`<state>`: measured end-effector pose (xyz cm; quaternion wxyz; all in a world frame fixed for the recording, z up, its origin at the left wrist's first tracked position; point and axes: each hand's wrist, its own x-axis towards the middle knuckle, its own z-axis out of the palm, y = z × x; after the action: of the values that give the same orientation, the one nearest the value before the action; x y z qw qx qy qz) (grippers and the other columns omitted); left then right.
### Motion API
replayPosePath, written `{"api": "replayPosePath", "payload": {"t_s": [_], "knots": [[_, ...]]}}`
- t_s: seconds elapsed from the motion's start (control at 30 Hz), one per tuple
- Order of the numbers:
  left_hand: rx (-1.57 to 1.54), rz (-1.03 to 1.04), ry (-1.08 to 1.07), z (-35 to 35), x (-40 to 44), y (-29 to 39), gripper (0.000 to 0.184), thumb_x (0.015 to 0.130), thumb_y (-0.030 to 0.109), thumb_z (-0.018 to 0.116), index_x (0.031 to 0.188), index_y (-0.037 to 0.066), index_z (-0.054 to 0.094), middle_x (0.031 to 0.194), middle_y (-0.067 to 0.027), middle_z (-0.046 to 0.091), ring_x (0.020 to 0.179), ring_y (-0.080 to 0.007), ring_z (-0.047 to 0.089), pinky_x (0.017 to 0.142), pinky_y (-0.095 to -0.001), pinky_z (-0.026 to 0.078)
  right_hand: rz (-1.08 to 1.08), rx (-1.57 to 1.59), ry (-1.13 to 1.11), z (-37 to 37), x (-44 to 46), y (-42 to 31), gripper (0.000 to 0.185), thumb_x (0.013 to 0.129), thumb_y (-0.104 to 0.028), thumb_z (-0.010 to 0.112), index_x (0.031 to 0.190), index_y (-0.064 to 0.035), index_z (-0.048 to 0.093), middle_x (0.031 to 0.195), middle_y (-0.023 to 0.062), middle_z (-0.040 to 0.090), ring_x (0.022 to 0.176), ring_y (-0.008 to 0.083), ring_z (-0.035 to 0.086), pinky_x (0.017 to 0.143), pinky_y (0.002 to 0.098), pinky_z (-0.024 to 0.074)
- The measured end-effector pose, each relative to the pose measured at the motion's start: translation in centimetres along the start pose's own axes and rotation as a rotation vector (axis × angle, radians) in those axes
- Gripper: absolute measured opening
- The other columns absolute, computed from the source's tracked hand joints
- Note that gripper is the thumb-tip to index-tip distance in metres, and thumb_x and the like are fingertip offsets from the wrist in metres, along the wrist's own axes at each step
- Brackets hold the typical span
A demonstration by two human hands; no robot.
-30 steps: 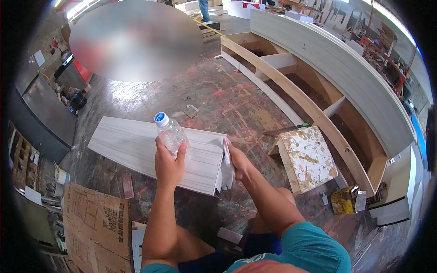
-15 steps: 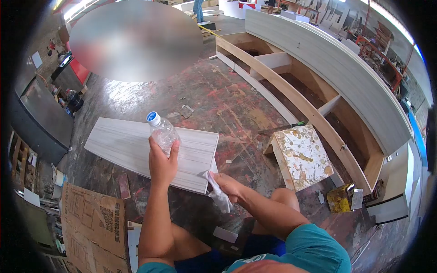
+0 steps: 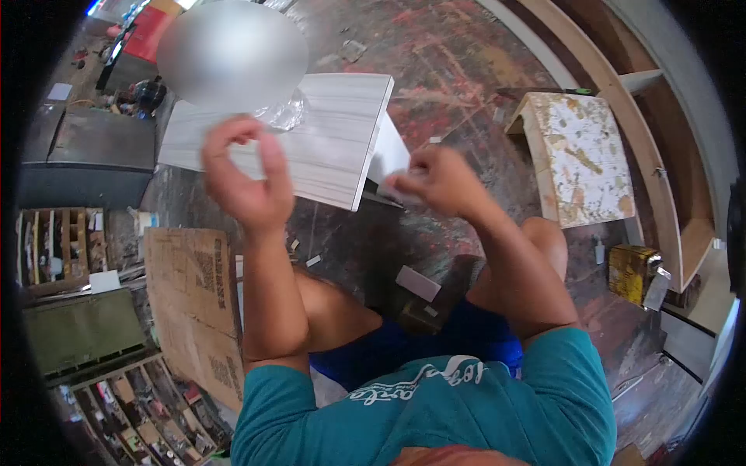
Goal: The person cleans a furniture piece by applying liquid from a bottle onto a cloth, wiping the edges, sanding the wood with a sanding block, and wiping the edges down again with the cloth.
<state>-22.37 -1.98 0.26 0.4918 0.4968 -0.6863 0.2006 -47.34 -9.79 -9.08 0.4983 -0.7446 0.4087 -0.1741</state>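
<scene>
My left hand (image 3: 249, 175) is raised over the near left part of a pale wood-grain panel (image 3: 334, 144). Its fingers are curled, with the thumb apart and a gap between them, and nothing shows in that gap. Just beyond the fingers is the clear plastic bottle (image 3: 286, 113), partly covered by a blurred patch; its cap is hidden. My right hand (image 3: 443, 182) is closed on a white cloth (image 3: 408, 186), beside the panel's right end. The cloth is smeared by motion and mostly hidden by the fingers.
A paint-spattered stool (image 3: 583, 159) stands to the right, with a yellow can (image 3: 631, 273) below it. A wooden frame (image 3: 668, 186) runs along the far right. Flattened cardboard (image 3: 190, 303) lies to the left. A small pale block (image 3: 418, 283) lies between my knees.
The view has tilted down. My left hand has come away from the bottle, which now shows beyond the fingers. My right hand, still with the cloth, has moved off the panel's corner.
</scene>
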Motion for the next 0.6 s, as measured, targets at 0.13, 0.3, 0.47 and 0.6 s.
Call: {"api": "replayPosePath", "payload": {"t_s": [0.13,0.3,0.47,0.6], "knots": [[-0.017,-0.308,-0.433,2.2,0.1,5.1,0.022,0.088,0.006,0.074,0.109,0.004,0.065,0.091,-0.0073,0.066,0.083,-0.0182,0.06,0.077,-0.0318,0.05,-0.061,0.024,0.286,-0.8,0.9,1.3,0.048,0.088,-0.046,0.077,0.09,0.0017,0.072,0.086,0.0237,0.072,0.081,0.0417,0.071,0.074,0.0467,0.0537],[0.078,-0.371,-0.579,4.0,-0.7,5.3,0.029,0.082,0.009,0.078,0.106,0.006,0.063,0.083,-0.0067,0.062,0.078,-0.0248,0.063,0.073,-0.0381,0.051,-0.097,-0.098,0.309,-0.1,0.7,1.6,0.042,0.09,-0.044,0.075,0.091,-0.002,0.072,0.085,0.0216,0.074,0.082,0.0422,0.072,0.074,0.0498,0.0558],[0.167,-0.553,-0.58,5.3,0.0,5.7,0.03,0.08,0.015,0.081,0.1,0.006,0.062,0.076,-0.0048,0.058,0.071,-0.023,0.059,0.069,-0.0386,0.049,-0.122,-0.133,0.241,0.5,0.7,1.3,0.041,0.088,-0.043,0.075,0.088,-0.0018,0.073,0.081,0.0228,0.073,0.08,0.0425,0.072,0.074,0.0507,0.0561],[0.262,-0.646,-0.565,6.3,0.3,5.3,0.03,0.08,0.019,0.083,0.096,0.006,0.061,0.067,-0.002,0.053,0.061,-0.0193,0.053,0.061,-0.0375,0.045,-0.169,-0.115,0.28,1.2,1.4,1.6,0.039,0.088,-0.041,0.076,0.088,-0.0021,0.074,0.08,0.0226,0.073,0.079,0.043,0.071,0.074,0.0507,0.0561]]}}
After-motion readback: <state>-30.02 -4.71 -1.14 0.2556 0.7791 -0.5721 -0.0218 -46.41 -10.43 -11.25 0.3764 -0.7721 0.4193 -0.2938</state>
